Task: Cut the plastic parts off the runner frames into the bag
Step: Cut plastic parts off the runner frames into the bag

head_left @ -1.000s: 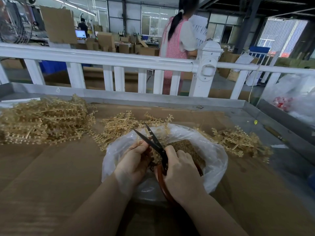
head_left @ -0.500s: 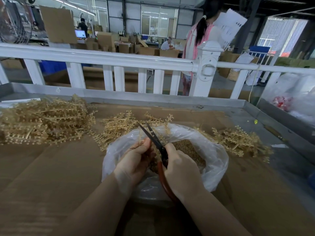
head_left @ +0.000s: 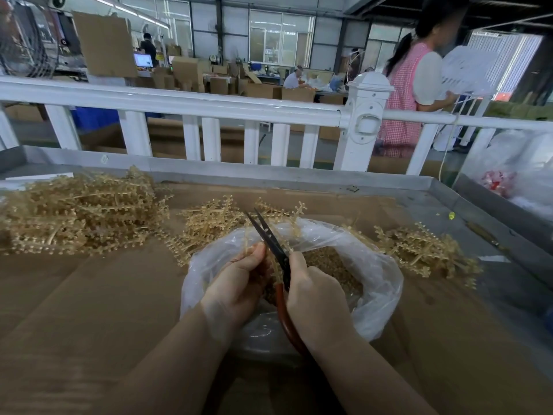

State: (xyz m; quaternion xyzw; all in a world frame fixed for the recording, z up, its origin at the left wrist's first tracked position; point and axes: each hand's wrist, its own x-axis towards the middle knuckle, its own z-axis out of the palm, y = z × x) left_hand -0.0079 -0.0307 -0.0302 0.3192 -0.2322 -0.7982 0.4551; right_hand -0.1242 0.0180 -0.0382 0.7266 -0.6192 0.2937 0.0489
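The scissors [head_left: 270,241] blades have narrowed since 1 second ago, right hand [head_left: 318,298] gripping them, left hand [head_left: 239,283] pinching the runner frame [head_left: 248,238] over the bag [head_left: 380,283]: likely another cut closing.

The hands hide the scissors' [head_left: 273,244] handle loops and most of the held runner frame [head_left: 273,266].

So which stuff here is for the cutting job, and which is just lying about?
For the job:
- left hand holding a runner frame
- right hand gripping the scissors
- bag
- big frame pile

Lying about:
- white fence
- yellow bit
- cardboard boxes
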